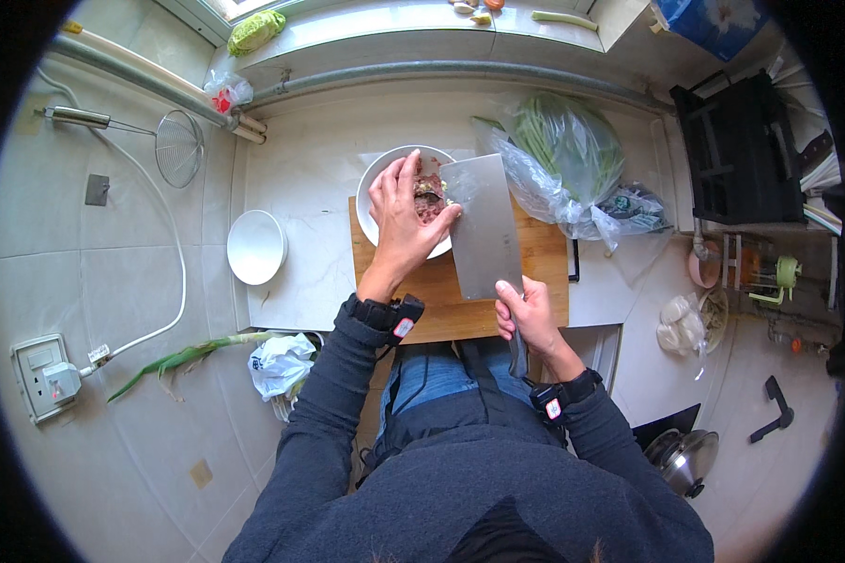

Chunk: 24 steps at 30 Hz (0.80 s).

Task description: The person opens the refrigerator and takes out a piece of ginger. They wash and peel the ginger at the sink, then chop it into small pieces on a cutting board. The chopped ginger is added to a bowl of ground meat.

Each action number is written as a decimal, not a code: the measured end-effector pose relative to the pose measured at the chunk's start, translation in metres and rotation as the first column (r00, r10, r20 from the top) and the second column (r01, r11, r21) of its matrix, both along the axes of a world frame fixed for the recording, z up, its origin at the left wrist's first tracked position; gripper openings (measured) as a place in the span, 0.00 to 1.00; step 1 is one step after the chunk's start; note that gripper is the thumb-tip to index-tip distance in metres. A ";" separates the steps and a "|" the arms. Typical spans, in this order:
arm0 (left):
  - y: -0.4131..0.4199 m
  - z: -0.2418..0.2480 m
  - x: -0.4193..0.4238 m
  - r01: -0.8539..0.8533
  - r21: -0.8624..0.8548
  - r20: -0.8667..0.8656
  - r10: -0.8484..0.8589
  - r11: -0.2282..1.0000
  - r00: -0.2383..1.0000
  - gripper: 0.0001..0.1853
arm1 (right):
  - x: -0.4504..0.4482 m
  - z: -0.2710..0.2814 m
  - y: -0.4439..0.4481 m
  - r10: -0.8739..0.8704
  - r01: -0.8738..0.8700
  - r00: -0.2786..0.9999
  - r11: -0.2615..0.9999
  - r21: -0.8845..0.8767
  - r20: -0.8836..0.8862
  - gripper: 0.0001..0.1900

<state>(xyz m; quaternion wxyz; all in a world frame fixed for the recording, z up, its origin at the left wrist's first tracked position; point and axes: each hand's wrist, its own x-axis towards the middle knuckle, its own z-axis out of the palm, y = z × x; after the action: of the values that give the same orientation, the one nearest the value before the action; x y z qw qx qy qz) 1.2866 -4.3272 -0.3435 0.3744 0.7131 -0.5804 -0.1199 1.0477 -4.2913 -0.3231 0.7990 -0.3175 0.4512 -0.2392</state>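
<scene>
My right hand point(531, 313) grips the handle of a broad cleaver point(482, 225). The blade is raised over the wooden cutting board point(422, 310), its left edge beside a white bowl point(368, 184). Dark minced meat point(428, 205) fills part of that bowl, with pale chopped bits on top. Above the bowl, my left hand point(403, 204) is spread, its thumb close to or touching the blade; whether they meet I cannot tell. It holds nothing visible and hides part of the meat. The bowl overlaps the board's far left corner.
An empty white bowl point(257, 248) sits left on the counter. Green vegetables in a plastic bag point(570, 151) lie at the back right. A wire strainer point(180, 149) hangs on the left wall. A scallion point(190, 357) sticks out near a white plastic bag point(283, 366). A metal pot lid point(696, 456) is at lower right.
</scene>
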 end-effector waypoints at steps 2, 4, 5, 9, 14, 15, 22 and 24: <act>-0.006 -0.004 0.002 -0.058 0.004 0.043 0.058 0.998 0.997 0.50 | 0.002 0.000 0.003 0.011 -0.011 1.000 1.000 -0.007 -0.008 0.08; -0.010 -0.007 0.012 -0.128 0.007 -0.003 0.128 0.992 0.992 0.51 | 0.002 0.001 0.006 0.016 -0.016 1.000 1.000 -0.011 -0.009 0.07; -0.011 -0.008 0.018 -0.162 0.018 -0.029 0.163 0.987 0.986 0.51 | 0.001 0.002 0.007 0.017 -0.017 1.000 1.000 -0.015 -0.009 0.07; -0.009 -0.005 0.021 -0.106 -0.034 -0.059 0.104 0.994 0.993 0.51 | 0.002 0.004 0.012 0.014 -0.014 1.000 1.000 -0.008 -0.014 0.06; -0.009 -0.001 -0.007 0.001 -0.040 0.045 0.001 0.999 0.999 0.59 | 0.008 0.005 0.016 -0.004 0.004 1.000 1.000 -0.006 -0.008 0.07; -0.010 -0.003 -0.010 -0.002 -0.025 0.055 0.004 1.000 0.998 0.61 | 0.009 0.006 0.017 -0.007 0.007 1.000 1.000 0.005 -0.007 0.07; -0.021 -0.019 0.012 -0.126 0.003 0.072 0.126 0.992 0.989 0.55 | 0.003 0.012 0.021 -0.040 0.040 0.999 0.998 0.041 -0.001 0.09; -0.024 -0.018 0.016 -0.178 0.089 0.044 0.175 0.980 0.984 0.53 | 0.001 0.013 0.022 -0.047 0.047 0.999 0.998 0.049 -0.001 0.09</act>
<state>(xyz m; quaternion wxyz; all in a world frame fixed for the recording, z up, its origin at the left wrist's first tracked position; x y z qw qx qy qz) 1.3023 -4.3508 -0.3618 0.3396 0.7804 -0.5155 -0.1000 1.0485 -4.2692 -0.3103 0.8008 -0.2873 0.4639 -0.2469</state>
